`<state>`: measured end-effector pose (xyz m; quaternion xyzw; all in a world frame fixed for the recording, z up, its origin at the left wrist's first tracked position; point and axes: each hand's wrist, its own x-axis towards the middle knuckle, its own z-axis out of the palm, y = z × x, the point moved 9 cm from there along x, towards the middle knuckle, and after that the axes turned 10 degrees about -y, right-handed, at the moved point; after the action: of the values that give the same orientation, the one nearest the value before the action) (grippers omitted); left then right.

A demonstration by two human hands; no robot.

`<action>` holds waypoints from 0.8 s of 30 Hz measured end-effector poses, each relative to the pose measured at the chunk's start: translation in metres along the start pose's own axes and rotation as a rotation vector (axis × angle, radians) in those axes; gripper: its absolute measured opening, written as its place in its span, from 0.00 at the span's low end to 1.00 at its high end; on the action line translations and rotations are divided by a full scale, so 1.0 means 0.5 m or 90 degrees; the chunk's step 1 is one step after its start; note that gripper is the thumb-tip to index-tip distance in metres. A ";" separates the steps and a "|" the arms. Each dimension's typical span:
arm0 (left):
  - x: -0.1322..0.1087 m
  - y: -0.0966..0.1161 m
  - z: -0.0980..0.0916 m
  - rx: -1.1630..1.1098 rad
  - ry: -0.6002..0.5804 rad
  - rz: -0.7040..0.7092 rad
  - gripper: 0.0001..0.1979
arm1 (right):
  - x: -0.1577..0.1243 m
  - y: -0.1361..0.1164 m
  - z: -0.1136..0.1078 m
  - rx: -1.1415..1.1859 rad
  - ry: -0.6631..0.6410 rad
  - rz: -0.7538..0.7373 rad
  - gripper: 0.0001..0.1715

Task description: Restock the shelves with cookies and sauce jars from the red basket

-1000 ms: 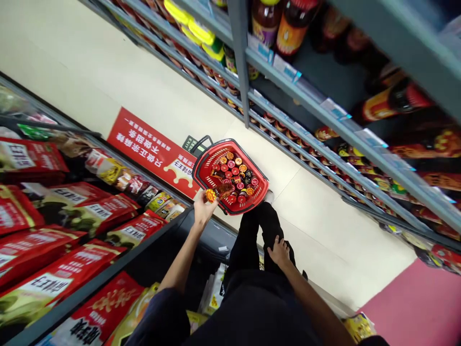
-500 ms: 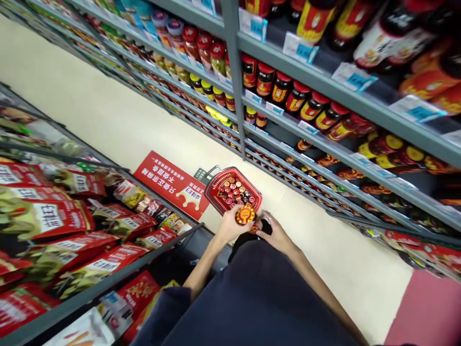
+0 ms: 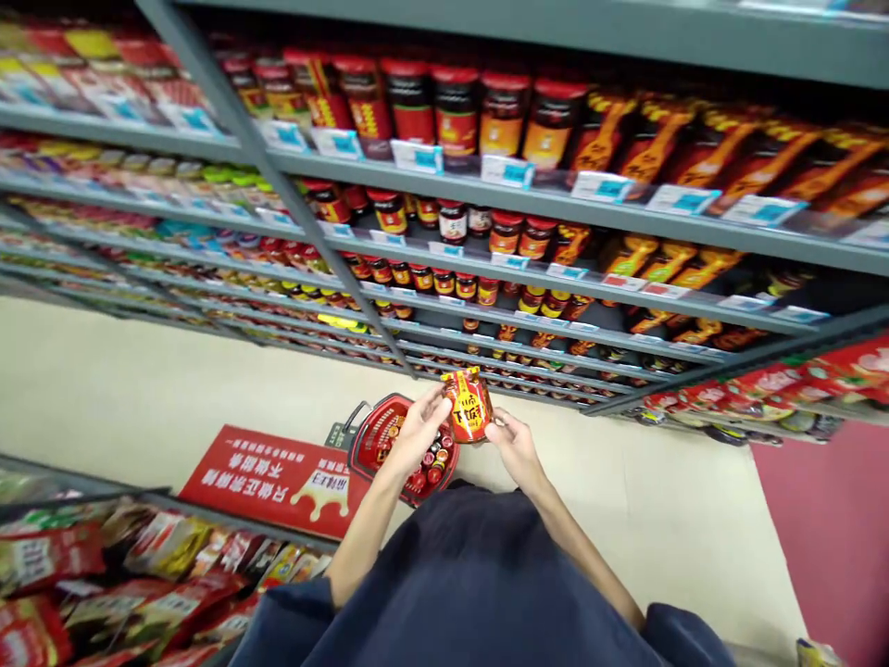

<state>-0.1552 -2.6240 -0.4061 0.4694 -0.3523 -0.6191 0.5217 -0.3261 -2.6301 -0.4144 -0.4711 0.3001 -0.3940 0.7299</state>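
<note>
A jar with a red and yellow label (image 3: 469, 408) is held up between both hands, its label facing the camera. My left hand (image 3: 422, 428) grips its left side, and the fingers of my right hand (image 3: 512, 442) close on its lower right side. Below and behind my left hand, a red basket (image 3: 375, 428) with a dark handle sits on the floor. Several small round-lidded jars (image 3: 434, 463) lie inside it, partly covered by my left hand and forearm.
Tall grey shelves (image 3: 444, 176) of jars and bottles with price tags stretch across the front. A red floor sign (image 3: 268, 477) lies left of the basket. Red snack bags (image 3: 159, 593) fill a low rack at the lower left. Packages (image 3: 770, 384) hang at the right, beside a pink floor area (image 3: 833, 519).
The view has tilted up and turned toward the shelves. The jar has been turned from lid-on to label-on toward the camera and raised, with both hands now on its sides.
</note>
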 end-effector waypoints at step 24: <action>0.027 -0.121 0.679 0.067 -0.159 0.003 0.35 | -0.336 -0.269 -0.491 0.068 0.173 -0.159 0.32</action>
<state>-0.4968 -2.6428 -0.3592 0.4141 -0.4476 -0.6524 0.4501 -0.6496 -2.6300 -0.3713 -0.4077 0.3140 -0.5567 0.6521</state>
